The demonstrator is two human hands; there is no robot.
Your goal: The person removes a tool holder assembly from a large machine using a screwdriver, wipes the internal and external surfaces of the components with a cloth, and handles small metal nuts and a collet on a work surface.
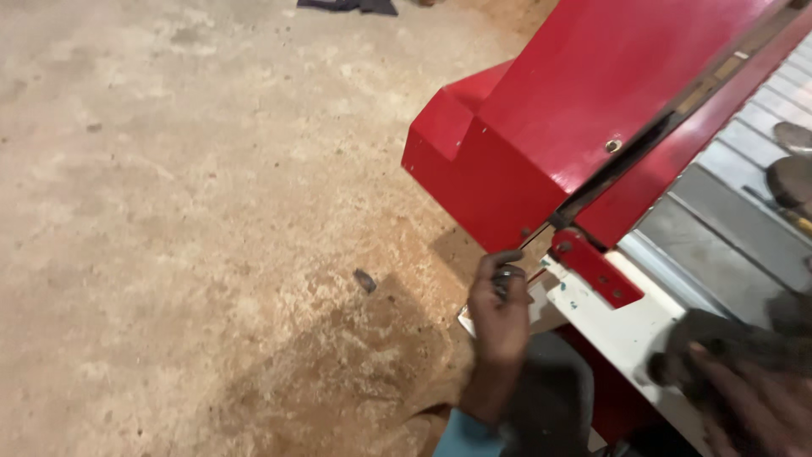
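The right hand (744, 398), nearest the camera at the lower right edge, is blurred and closed around a dark cloth (719, 343) resting on the white panel (617, 326). The left hand (499, 309) reaches up from a blue sleeve (463, 436); its fingers (505, 258) curl closed around a small metal part (506, 275) just below the red bracket (592, 267). Above stands the red machine housing (584, 93), with a ribbed grey bed (744, 186) to its right. Beyond lies the dusty concrete floor (194, 195).
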